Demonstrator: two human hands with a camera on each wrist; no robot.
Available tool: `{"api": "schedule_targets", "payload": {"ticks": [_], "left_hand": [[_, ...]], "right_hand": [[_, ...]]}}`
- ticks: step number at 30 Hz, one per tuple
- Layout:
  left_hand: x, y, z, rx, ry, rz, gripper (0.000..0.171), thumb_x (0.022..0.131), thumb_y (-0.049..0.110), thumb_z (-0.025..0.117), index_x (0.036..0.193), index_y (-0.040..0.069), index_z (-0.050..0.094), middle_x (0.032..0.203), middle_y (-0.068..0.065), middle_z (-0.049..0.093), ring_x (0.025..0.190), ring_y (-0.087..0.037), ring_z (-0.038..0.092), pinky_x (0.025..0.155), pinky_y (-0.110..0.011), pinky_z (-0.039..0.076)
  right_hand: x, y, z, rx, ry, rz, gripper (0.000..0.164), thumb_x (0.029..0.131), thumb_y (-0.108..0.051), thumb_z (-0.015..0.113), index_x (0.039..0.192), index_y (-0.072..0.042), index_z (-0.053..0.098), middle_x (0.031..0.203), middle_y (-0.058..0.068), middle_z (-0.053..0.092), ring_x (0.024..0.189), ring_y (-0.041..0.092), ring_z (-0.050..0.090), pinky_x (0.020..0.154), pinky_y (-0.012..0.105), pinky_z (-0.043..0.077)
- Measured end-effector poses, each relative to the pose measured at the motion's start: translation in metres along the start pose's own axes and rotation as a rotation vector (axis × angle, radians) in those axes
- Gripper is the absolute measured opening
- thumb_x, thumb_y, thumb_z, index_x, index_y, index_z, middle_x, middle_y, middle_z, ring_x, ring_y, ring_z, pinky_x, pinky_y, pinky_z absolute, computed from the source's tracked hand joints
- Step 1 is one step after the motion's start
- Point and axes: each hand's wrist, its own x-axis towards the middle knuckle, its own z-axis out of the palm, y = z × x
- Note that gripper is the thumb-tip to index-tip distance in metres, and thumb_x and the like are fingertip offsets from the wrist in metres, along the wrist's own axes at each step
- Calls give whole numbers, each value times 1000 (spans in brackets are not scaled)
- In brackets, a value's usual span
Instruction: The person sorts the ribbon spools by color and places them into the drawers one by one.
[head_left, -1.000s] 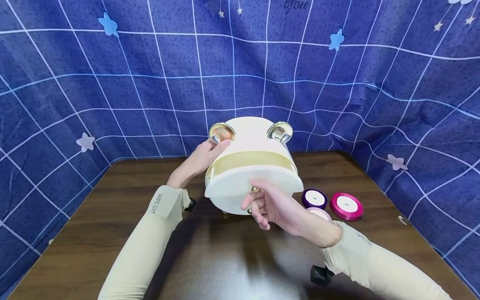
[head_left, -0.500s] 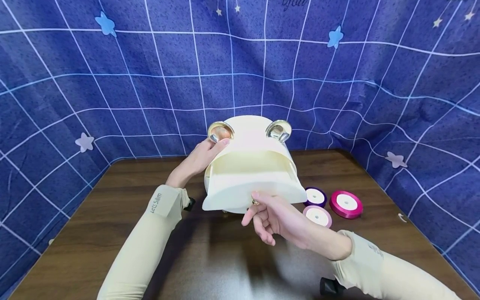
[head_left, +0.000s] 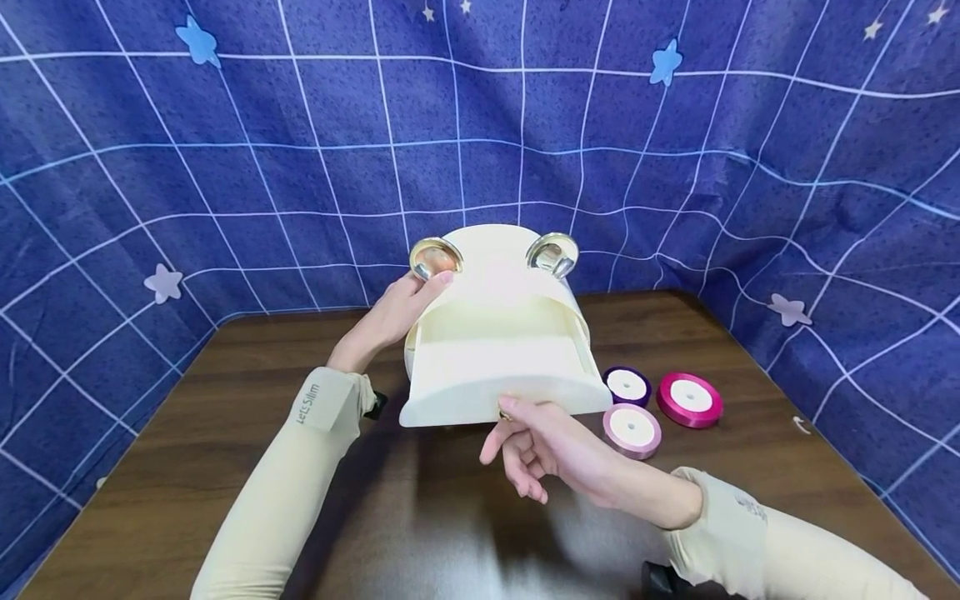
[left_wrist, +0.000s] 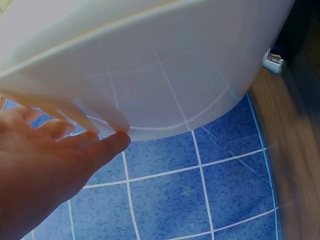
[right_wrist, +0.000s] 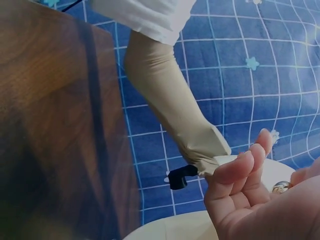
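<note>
A white rounded box (head_left: 491,254) with two shiny ear-like metal domes stands on the wooden table in the head view. Its drawer (head_left: 450,402) is pulled out toward me, and the pale inside shows nothing in it. My left hand (head_left: 392,317) rests against the box's left side, thumb beside the left gold dome (head_left: 437,260). The left wrist view shows extended fingertips touching the smooth white wall (left_wrist: 170,90). With thumb and index finger, my right hand (head_left: 562,446) pinches the small gold drawer knob (head_left: 503,415); its other fingers curl loosely below. The knob (right_wrist: 281,187) also shows beside the palm.
Right of the box lie three ribbon spools: a dark purple one (head_left: 627,386), a light pink one (head_left: 632,431) and a bright pink one (head_left: 690,400). A blue gridded cloth (head_left: 322,167) hangs behind the table (head_left: 285,350).
The right hand has drawn the drawer farther out toward me, so more of its inside shows. The light pink spool has come into fuller view. The left hand stays at the box's side.
</note>
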Motion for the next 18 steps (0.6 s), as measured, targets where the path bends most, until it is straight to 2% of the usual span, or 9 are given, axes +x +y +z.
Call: {"api": "schedule_targets", "payload": {"ticks": [3,6,9,12,14,16,18], "left_hand": [[0,1,-1,7,-6,-3,63,95,65,33,132,18,51,126,-10,56,113,-24,54,100,-44,44],[-1,1,0,8,1,-3,62,96,64,34,129,15,53,122,-11,57,111,-24,53,99,-43,44],[-1,1,0,18,22,-5,62,96,63,34,127,15,56,118,-12,58,109,-24,54,97,-43,45],[-1,1,0,20,33,-7,60,96,62,34,124,14,58,114,-11,60,105,-24,56,94,-42,47],[-1,1,0,11,32,-7,59,97,62,35,123,14,58,112,-12,60,104,-24,56,93,-42,47],[-1,0,1,5,32,-6,59,97,61,35,124,14,57,113,-11,59,104,-24,56,93,-41,47],[-1,-1,1,-3,31,-8,59,97,62,35,125,15,56,114,-11,59,105,-24,56,94,-41,46]], "right_hand": [[-9,-1,1,-117,-21,-49,56,104,-32,36,84,14,60,46,6,49,39,5,44,37,24,33],[-26,-9,-1,-306,13,-166,40,102,-19,44,77,5,63,44,13,44,39,6,42,36,26,33],[-42,-22,-10,-461,163,-322,28,98,-6,49,74,-6,64,45,11,41,40,7,41,37,25,35],[-51,-35,-28,-544,386,-437,30,96,0,51,70,-10,63,45,5,39,41,9,37,39,24,32],[-51,-40,-45,-562,518,-494,32,96,1,51,66,-8,61,45,3,39,43,12,36,41,26,30],[-48,-41,-65,-577,640,-492,31,97,-4,52,67,-4,61,46,1,40,44,13,37,42,28,30],[-41,-37,-88,-621,717,-458,30,97,-9,54,70,-2,63,46,2,43,45,13,41,42,28,32]]}}
